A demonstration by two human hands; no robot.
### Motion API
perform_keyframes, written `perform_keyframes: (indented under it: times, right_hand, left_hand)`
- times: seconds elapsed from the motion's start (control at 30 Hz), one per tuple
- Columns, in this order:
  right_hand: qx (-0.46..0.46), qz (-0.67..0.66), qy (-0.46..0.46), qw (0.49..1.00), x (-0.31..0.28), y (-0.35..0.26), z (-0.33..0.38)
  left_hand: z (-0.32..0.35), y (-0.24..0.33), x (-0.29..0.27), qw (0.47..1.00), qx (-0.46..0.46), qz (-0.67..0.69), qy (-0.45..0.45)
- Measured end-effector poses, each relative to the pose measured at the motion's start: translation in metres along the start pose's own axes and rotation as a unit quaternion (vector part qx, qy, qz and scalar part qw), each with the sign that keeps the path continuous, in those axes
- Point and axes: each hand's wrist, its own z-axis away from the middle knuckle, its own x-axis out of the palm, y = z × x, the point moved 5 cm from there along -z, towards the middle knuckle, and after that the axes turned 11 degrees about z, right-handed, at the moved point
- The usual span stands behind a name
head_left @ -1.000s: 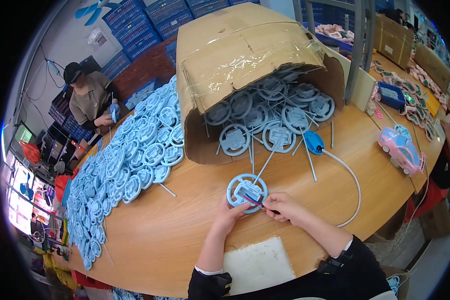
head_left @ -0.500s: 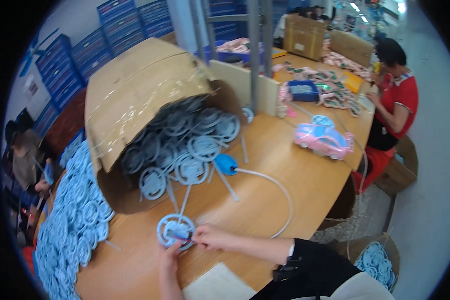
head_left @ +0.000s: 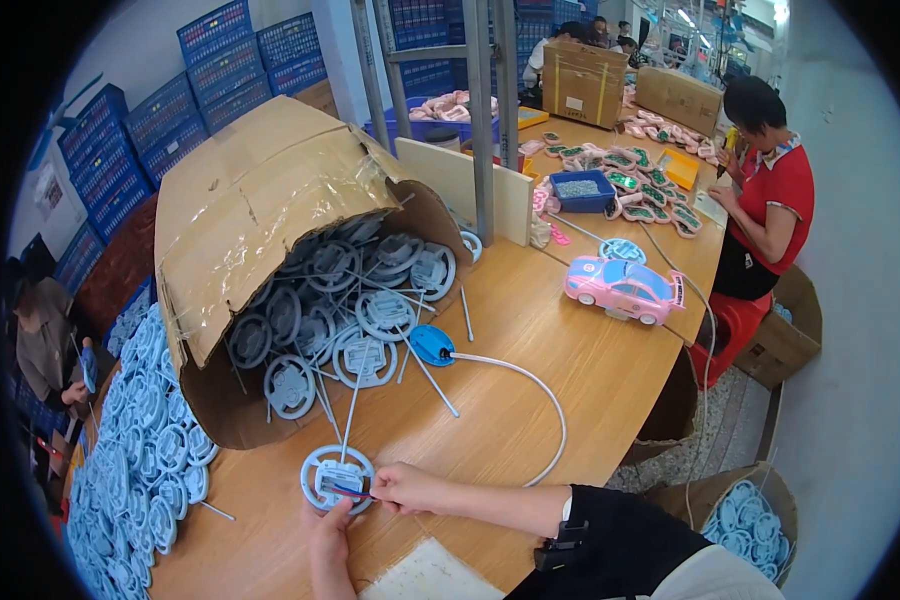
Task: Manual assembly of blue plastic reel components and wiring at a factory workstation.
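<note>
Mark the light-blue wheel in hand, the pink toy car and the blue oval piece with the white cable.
Light-blue wheel (head_left: 336, 472): head view, on its hub.
Pink toy car (head_left: 620, 294): head view, on its side panel.
Blue oval piece (head_left: 431, 345): head view, on its face.

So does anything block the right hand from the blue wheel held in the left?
Nothing visible: the right hand, pinching thin wires, is right beside the wheel; the left hand holds the wheel's near edge.

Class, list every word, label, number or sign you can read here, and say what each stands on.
None can be read with certainty.
Pink toy car: dark markings on its rear wing, too small.
White label on a far cardboard box: too small.
Wall sheet: blurred.
Blue crates: pale marks, too small.
</note>
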Motion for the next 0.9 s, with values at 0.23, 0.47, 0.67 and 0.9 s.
perform_keyframes:
  times: [0.23,0.47,0.67,0.9]
  right_hand:
    - [0.005,-0.007,-0.006,1.000,0.0007,-0.0051,0.0053]
    - [0.009,-0.007,0.010,1.000,-0.0024,-0.0029,0.0031]
    - [0.009,-0.018,0.000,1.000,-0.0015,-0.0017,0.0025]
    - [0.015,-0.021,-0.012,1.000,-0.0002,-0.0040,0.0059]
  left_hand:
    - [-0.0006,-0.0015,-0.0034,1.000,-0.012,0.000,0.010]
    - [0.0003,-0.0014,0.0017,0.999,-0.026,0.014,0.032]
    - [0.0001,-0.0013,-0.0030,0.999,-0.027,0.015,0.037]
    - [-0.0002,-0.0020,-0.0037,0.999,-0.037,0.014,0.026]
